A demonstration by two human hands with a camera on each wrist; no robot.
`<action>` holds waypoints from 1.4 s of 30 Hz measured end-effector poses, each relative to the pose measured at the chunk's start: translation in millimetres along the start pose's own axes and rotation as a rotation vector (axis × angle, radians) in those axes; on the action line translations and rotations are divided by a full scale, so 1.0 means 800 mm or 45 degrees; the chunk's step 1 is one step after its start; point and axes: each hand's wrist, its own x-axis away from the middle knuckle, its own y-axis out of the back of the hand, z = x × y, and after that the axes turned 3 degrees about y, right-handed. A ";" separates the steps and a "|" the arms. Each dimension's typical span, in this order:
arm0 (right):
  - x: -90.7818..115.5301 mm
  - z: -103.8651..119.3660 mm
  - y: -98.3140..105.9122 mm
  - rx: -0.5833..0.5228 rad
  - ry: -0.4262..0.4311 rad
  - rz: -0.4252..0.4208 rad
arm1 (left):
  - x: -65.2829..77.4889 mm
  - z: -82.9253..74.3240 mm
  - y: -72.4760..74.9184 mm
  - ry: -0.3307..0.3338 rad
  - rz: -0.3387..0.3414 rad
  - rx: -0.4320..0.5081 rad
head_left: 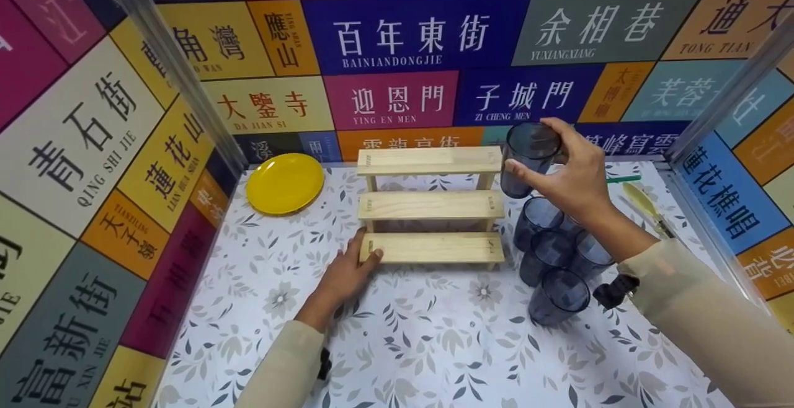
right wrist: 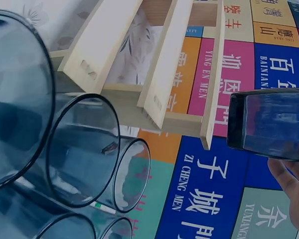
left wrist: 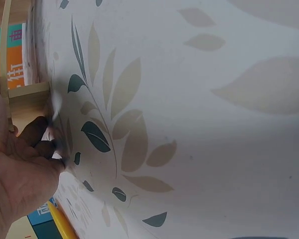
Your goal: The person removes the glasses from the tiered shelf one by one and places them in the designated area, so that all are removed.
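Observation:
My right hand [head_left: 577, 175] holds a translucent blue tumbler [head_left: 535, 138] upright between thumb and fingers, raised off the table beside the top step of a three-tier wooden stand [head_left: 431, 204]. In the right wrist view the held tumbler [right wrist: 269, 124] appears sideways, with the fingers [right wrist: 284, 177] against it. At the left end of the lowest step, my left hand [head_left: 347, 271] grips the wood, thumb on top. The left wrist view has the other fingers curled under the step's edge. Several more blue tumblers [head_left: 558, 299] stand grouped to the right of the stand.
A yellow plate [head_left: 285, 183] lies at the back left. Behind the tumblers at the right are a yellowish spoon [head_left: 639, 200] and a green stick [head_left: 623, 179]. Panels with street names [head_left: 397, 36] wall in the back and sides of the flower-patterned tabletop [head_left: 397, 340].

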 end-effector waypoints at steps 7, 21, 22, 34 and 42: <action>0.012 -0.006 0.015 0.052 -0.007 0.007 | 0.002 0.000 0.000 0.032 0.012 0.014; 0.039 -0.021 0.045 0.071 -0.015 -0.003 | 0.005 0.003 -0.003 -0.020 -0.020 -0.013; 0.041 -0.022 0.046 0.072 -0.018 -0.004 | 0.004 0.003 -0.003 -0.015 -0.019 -0.011; 0.064 -0.030 0.064 0.007 -0.056 -0.005 | 0.002 0.001 0.001 -0.018 -0.014 -0.010; 0.083 -0.038 0.075 0.005 -0.051 -0.019 | 0.003 0.001 0.000 0.001 -0.003 -0.014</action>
